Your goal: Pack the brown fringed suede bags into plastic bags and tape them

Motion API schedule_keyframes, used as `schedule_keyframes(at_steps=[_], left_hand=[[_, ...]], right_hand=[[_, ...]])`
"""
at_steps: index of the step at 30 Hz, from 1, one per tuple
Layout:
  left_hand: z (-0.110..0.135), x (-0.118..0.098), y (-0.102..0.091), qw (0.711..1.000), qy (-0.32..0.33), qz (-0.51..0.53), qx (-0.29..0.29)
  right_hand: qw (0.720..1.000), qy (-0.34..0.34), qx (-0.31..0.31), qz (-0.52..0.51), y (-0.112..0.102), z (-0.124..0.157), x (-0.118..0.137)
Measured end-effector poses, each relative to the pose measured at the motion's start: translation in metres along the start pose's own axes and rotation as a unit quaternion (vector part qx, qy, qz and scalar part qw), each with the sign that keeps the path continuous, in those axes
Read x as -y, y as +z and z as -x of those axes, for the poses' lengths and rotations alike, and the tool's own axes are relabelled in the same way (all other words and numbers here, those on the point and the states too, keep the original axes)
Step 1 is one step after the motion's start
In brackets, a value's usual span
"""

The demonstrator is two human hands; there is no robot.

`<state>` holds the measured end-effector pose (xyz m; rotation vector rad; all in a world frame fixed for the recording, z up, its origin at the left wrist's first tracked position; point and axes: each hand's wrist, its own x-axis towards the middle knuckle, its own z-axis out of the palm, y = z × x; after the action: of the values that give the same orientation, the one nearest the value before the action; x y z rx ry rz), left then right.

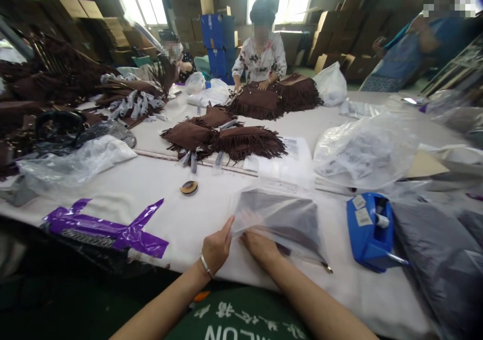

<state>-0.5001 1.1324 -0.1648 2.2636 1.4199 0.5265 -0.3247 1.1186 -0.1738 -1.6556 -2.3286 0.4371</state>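
Note:
A clear plastic bag (277,191) lies on the table in front of me, with a dark brown flat piece (279,211) inside that looks like a pouch. A small gold-coloured end (328,268) sticks out at the bag's lower right corner. My left hand (217,249) pinches the bag's left edge between thumb and fingers. My right hand (260,247) reaches into the bag's opening, its stretched fingers showing blurred through the plastic beside the brown piece.
A blue tape dispenser (368,232) stands at right, near a stack of grey plastic bags (437,254). Purple tape (109,229) sticks to the table's front edge. Fringed brown bags (245,141) lie mid-table. A co-worker (260,53) handles similar bags opposite; others are farther off.

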Motion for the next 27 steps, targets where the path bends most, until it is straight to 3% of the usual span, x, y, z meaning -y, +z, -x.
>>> schedule_keyframes(at_steps=[4, 7, 12, 17, 23, 25, 27], left_hand=[[0.019, 0.016, 0.006, 0.997, 0.067, -0.004, 0.036], [0.027, 0.024, 0.006, 0.994, 0.094, -0.016, 0.05], [0.042, 0.027, -0.003, 0.993, 0.091, -0.037, 0.06], [0.066, 0.031, -0.004, 0.995, 0.065, -0.019, 0.073], [0.074, 0.027, -0.018, 0.996, -0.059, 0.057, 0.031], [0.075, 0.024, -0.029, 0.981, -0.15, 0.124, 0.018], [0.078, 0.02, -0.038, 0.945, -0.251, 0.208, 0.026]], right_hand=[[0.995, -0.097, 0.0, -0.003, 0.0, 0.0, -0.019], [0.991, -0.134, 0.006, -0.008, -0.004, -0.007, -0.025], [0.985, -0.171, -0.004, -0.012, -0.004, -0.012, -0.014], [0.985, -0.168, -0.026, -0.012, -0.003, -0.016, -0.005], [0.984, -0.162, -0.071, -0.035, -0.018, -0.045, 0.001], [0.983, -0.161, -0.077, -0.049, -0.02, -0.03, 0.008], [0.982, -0.157, -0.082, -0.069, -0.02, 0.004, 0.013]])
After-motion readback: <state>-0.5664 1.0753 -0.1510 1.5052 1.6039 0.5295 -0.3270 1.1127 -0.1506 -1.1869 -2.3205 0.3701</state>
